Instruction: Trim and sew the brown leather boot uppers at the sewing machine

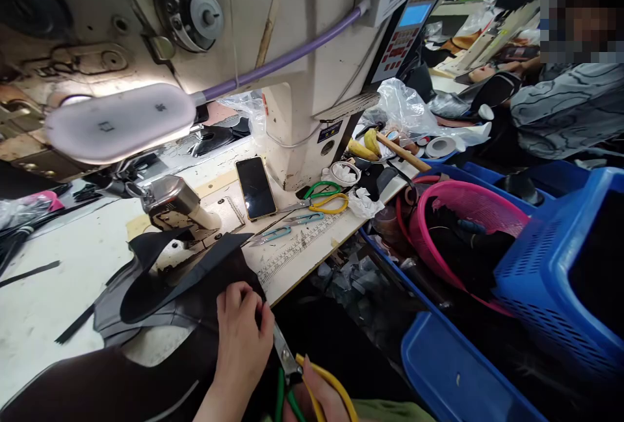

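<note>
My left hand point(241, 334) is closed on the edge of a dark piece of material point(195, 318), fingers curled over it near the table's front edge. Scissors point(287, 362) with one yellow and one green handle are in my right hand point(319, 396), low in the picture. Their blades point up and left, the tips passing by the left fingers at the material's edge; whether they cut into it is hidden. The dark pieces, some with grey backing, lie around the sewing machine's post bed point(175, 204).
A lamp point(121, 121) on a purple arm hangs from the sewing machine point(292, 142). Beside its column lie a phone point(256, 188), blue snips point(273, 235) and other scissors point(329, 203). A pink basket point(424, 240) and blue crate point(536, 266) stand right. A person point(570, 110) sits beyond.
</note>
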Tool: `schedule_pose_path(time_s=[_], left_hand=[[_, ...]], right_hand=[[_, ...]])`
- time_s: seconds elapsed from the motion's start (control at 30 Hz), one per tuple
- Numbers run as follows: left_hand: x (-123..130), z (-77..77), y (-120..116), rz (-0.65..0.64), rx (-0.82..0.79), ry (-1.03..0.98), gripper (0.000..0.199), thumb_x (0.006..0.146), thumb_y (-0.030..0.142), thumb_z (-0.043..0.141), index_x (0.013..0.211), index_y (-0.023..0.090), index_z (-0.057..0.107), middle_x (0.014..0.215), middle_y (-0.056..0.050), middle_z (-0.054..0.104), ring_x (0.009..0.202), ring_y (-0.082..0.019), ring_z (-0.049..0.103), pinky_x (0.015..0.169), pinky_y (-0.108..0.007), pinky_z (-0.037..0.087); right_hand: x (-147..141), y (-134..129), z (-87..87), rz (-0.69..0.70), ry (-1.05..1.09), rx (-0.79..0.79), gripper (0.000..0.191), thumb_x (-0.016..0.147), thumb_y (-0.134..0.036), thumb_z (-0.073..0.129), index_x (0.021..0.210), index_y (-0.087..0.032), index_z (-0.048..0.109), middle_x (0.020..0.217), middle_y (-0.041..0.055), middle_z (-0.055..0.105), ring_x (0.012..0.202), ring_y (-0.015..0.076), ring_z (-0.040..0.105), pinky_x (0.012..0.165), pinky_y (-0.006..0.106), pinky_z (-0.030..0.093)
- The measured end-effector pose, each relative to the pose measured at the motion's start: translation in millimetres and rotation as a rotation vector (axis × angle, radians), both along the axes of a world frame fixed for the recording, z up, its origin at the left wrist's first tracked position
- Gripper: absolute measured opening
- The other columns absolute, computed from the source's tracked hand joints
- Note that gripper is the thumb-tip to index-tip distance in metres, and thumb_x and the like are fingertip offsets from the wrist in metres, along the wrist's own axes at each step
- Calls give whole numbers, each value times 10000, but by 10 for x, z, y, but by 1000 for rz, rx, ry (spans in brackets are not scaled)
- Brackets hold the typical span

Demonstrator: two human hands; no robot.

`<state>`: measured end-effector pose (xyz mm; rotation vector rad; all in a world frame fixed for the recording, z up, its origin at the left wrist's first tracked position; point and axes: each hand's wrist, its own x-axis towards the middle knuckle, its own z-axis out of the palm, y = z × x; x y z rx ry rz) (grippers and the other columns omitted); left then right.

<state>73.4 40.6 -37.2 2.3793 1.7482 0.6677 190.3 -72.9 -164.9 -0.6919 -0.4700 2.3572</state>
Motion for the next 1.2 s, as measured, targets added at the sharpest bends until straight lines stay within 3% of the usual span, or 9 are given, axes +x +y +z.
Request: schedule_pose_path(time_s=[0.2,0.37,0.63,0.87,1.1,1.2], left_hand=[[-58,-72,-60,-7,26,-11,160,845,170,538,705,200,466,1177,-147,442,1095,-342,464,839,-588,478],[-11,-68,-140,1,-32,-53,165,871,183,519,712,199,481,1341,-171,411,1246,-381,404,892,-625,458],[-48,-38,-323,1,-145,-42,195,869,200,533,677,184,498,1582,-128,198,1220,-408,382,847,-633,483],[-96,36,-408,-81,-210,-70,157,856,176,550,699,181,548,1634,-74,42,1218,-415,381,785,-623,510],[-69,139,-520,-85,-218,-161,199,849,171,521,652,198,506,1615,-101,167,1328,-423,324,881,-676,443],[-141,291,-387,-148,-238,-147,221,881,253,495,664,217,517,1530,-131,355,1353,-390,361,944,-621,456]], right_hand=[[-20,30,7,16,5,-96,922,701,-955,189,518,-129,556,467,44,501,413,104,471,436,212,318],[20,73,167,21,115,-93,934,741,-926,70,504,-147,527,407,6,412,334,80,345,363,210,192],[224,224,486,126,246,-186,978,830,-809,-62,533,-126,571,388,20,399,326,92,357,322,212,188],[379,347,604,249,406,-346,892,836,-827,41,618,-139,566,422,-3,413,290,89,345,259,179,224],[410,484,675,291,509,-288,781,818,-844,246,607,-152,542,418,-6,419,285,103,355,214,192,267],[393,444,657,260,475,-260,755,821,-832,300,602,-150,536,414,-20,407,273,87,334,209,170,224]])
